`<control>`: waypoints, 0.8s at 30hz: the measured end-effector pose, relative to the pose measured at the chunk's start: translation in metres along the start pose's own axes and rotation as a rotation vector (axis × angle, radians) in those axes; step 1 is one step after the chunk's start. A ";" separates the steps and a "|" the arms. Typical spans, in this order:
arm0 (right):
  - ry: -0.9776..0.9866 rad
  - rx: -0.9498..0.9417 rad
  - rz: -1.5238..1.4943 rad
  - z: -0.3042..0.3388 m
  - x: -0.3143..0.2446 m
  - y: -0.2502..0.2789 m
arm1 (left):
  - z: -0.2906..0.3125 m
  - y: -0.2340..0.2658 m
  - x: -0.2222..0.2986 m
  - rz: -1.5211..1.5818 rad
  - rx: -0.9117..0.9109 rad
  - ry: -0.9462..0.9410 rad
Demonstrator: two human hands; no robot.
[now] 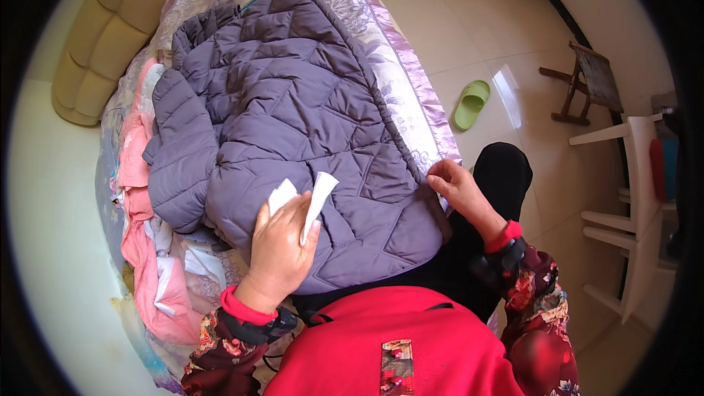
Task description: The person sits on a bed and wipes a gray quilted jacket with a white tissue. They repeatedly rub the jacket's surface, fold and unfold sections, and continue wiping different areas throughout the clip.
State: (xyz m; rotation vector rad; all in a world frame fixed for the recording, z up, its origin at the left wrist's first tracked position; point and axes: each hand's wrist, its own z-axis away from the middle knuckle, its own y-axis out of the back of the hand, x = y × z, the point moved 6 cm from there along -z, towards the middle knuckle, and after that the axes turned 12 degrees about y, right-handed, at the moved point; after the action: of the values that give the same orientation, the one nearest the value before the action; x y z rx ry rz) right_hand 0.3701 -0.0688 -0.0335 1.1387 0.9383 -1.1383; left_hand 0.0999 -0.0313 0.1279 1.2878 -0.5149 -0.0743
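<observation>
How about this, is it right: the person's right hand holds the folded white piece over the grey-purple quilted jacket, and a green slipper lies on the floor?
Not quite: the head view shows the left hand holding the folded white piece over the grey-purple quilted jacket. The green slipper does lie on the floor.

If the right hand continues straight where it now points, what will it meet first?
The right hand would probably meet the near side edge of the grey quilted jacket; it may already touch there, since depth is unclear.
</observation>
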 end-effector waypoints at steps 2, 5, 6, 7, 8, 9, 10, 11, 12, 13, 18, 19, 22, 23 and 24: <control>0.105 -0.075 0.036 0.004 -0.049 -0.002 | 0.005 0.002 0.004 0.247 -0.182 0.117; 0.363 -0.351 -0.159 0.019 -0.102 -0.032 | 0.001 -0.025 0.019 0.860 -0.360 0.217; 0.366 -0.434 -0.248 0.023 -0.113 -0.045 | -0.003 -0.034 0.025 0.963 -0.444 0.262; 0.359 -0.467 -0.260 0.025 -0.119 -0.054 | -0.008 -0.043 0.033 1.028 -0.490 0.206; 0.246 -0.468 -0.354 0.028 -0.120 -0.061 | -0.013 -0.049 0.042 1.092 -0.536 0.150; 0.210 -0.391 -0.384 0.027 -0.113 -0.062 | -0.014 -0.055 0.051 1.142 -0.700 0.170; 0.175 -0.315 -0.413 0.025 -0.103 -0.063 | -0.017 -0.059 0.057 1.124 -0.728 0.058; 0.131 -0.239 -0.464 0.022 -0.093 -0.059 | -0.018 -0.055 0.062 1.166 -0.750 0.017; 0.047 -0.234 -0.498 0.020 -0.090 -0.052 | -0.018 -0.050 0.066 1.211 -0.772 -0.016; 0.031 -0.145 -0.512 0.018 -0.083 -0.039 | -0.023 -0.043 0.064 1.272 -0.697 -0.020; -0.003 0.075 -0.299 0.003 -0.014 0.018 | -0.014 -0.039 -0.028 1.193 -0.176 0.615; -0.061 0.053 -0.308 0.005 -0.003 0.016 | -0.008 -0.047 -0.035 1.272 -0.192 0.643; -0.220 -0.034 -0.436 0.009 0.033 0.001 | -0.006 -0.077 -0.034 1.592 -0.443 0.858; -0.193 0.017 -0.456 0.009 0.039 0.001 | -0.011 -0.089 -0.036 1.675 -0.465 0.867; -0.207 0.028 -0.489 0.006 0.036 -0.003 | -0.016 -0.101 -0.044 1.741 -0.572 0.843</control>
State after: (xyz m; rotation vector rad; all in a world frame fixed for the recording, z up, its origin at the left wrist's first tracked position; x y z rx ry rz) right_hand 0.3741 -0.0820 -0.0671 0.8099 1.0702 -1.6338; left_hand 0.0902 -0.0320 0.0167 -0.0664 -0.6332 1.5741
